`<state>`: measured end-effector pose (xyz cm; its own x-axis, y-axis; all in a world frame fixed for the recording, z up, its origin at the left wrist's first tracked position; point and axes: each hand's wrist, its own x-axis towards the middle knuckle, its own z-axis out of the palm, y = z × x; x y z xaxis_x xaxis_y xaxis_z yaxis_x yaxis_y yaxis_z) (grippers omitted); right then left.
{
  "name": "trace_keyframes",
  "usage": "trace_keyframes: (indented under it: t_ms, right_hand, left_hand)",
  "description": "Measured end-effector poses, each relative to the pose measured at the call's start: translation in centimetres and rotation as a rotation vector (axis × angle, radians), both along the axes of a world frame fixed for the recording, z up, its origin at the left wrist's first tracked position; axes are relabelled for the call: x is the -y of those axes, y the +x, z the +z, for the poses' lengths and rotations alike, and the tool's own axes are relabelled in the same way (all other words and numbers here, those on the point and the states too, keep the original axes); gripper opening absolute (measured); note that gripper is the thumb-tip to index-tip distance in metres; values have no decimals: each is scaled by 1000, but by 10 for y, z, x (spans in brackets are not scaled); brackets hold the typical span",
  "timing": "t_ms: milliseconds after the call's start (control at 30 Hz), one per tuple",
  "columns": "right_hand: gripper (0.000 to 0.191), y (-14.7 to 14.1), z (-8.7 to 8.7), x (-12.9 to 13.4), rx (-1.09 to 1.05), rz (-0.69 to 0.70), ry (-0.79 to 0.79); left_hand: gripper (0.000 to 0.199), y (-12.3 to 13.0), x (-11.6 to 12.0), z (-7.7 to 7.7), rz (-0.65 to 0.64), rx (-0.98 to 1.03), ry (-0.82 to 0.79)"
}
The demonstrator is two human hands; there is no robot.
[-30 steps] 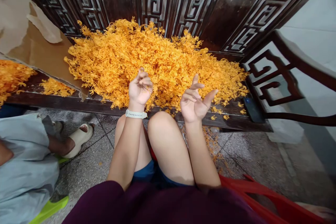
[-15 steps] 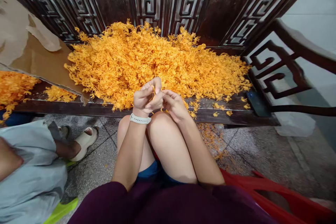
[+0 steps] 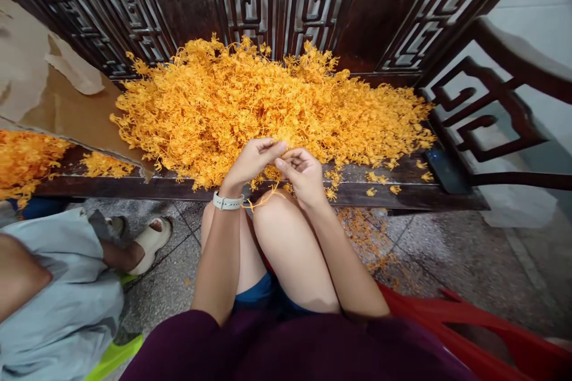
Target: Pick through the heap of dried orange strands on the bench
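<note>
Just above my knees, my left hand [image 3: 254, 161] and my right hand [image 3: 305, 176] meet with their fingertips pinched close together. A thin orange strand [image 3: 267, 195] hangs below them over my knee. It seems to run up into the fingers, though its upper end is hidden. Right behind the hands lies a big heap of small orange stringy pieces [image 3: 214, 113] with thin stems and branched tips. A pale watch [image 3: 227, 201] sits on my left wrist.
The heap rests on a dark wooden bench [image 3: 429, 195] with a carved back. A cardboard sheet [image 3: 67, 104] divides it from another orange pile [image 3: 27, 158]. A dark phone-like object [image 3: 444, 169] lies at right. A seated person's leg [image 3: 118, 255] is at left; a red plastic stool [image 3: 420, 315] stands at right.
My left hand has turned from palm-up to back-up, its fingers now pointing right toward my right hand. The orange strand now dangles visibly below the hands. The view has shifted slightly.
</note>
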<state>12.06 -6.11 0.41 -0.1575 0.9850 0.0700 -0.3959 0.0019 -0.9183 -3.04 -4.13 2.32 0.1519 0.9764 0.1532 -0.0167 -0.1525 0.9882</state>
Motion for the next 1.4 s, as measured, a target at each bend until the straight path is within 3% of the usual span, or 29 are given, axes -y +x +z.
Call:
trace_keyframes:
  t_ms: [167, 267, 433, 533, 667, 800, 967, 1200, 1400]
  right_hand:
    - [53, -1, -2, -1, 3, 11, -58]
    - [58, 1, -3, -2, 22, 37, -81]
    - [50, 0, -2, -2, 49, -22, -45]
    - [51, -1, -3, -2, 88, -94, 59]
    - [28, 2, -6, -3, 271, -110, 206]
    - [25, 5, -7, -2, 293, -52, 196]
    - [28, 6, 1, 4, 311, 124, 304]
    - [24, 10, 11, 11, 339, 193, 349]
    - [18, 24, 27, 9, 489, 260, 380]
  left_hand:
    - [43, 6, 1, 0, 87, 52, 17]
    - [41, 1, 0, 0, 70, 116, -9]
    - [42, -10, 1, -2, -23, 97, -39]
    - [44, -13, 3, -1, -47, 23, -16]
    - [47, -11, 2, -3, -105, -75, 50]
    - [43, -4, -4, -12, 83, -117, 101]
    - [39, 1, -10, -15, 341, -47, 25]
    - [38, 8, -15, -14, 436, 145, -91]
    - [39, 23, -19, -25, 477, 24, -63]
